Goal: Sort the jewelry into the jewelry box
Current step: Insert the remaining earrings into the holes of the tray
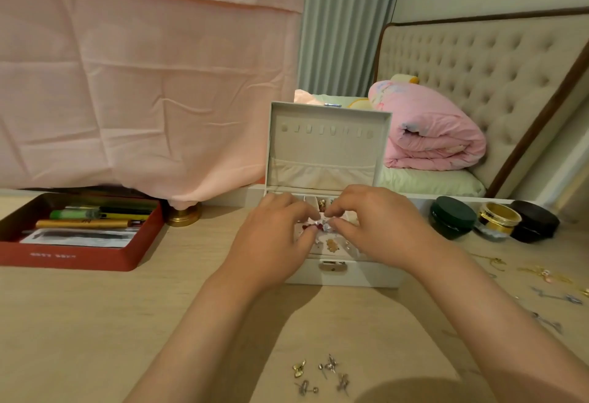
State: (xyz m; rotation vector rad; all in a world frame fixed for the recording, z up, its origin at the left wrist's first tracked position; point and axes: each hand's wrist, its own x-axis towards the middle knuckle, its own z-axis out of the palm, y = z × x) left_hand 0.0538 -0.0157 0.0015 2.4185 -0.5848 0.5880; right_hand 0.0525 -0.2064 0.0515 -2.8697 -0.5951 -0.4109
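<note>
While the white jewelry box (345,276) stands with its lid (328,144) raised upright at the middle of the wooden desk (95,323), both hands are held over its open top tray. The left hand (274,237) and the right hand (379,227) are seen with fingers curled inward, their tips drawn narrowly together so that a small silver piece (323,223) is pinched between them just above the compartments. Its exact form cannot be told. A red-stoned piece (310,227) is seen just beside the left fingertips, and a gold piece (331,245) lies in a front compartment. Loose earrings (322,374) are scattered on the desk nearest the viewer, between the forearms, and thin chains (541,275) are spread at the right edge, well apart from the box. To the left, a red tray (79,259) holding pens is placed; to the right, a dark green jar (452,217), a gold jar (498,219) and a black jar (535,221) are lined up side by side. Behind, a pink cloth (143,68), a folded pink quilt (430,135) and a tufted headboard (494,68) are shown.
</note>
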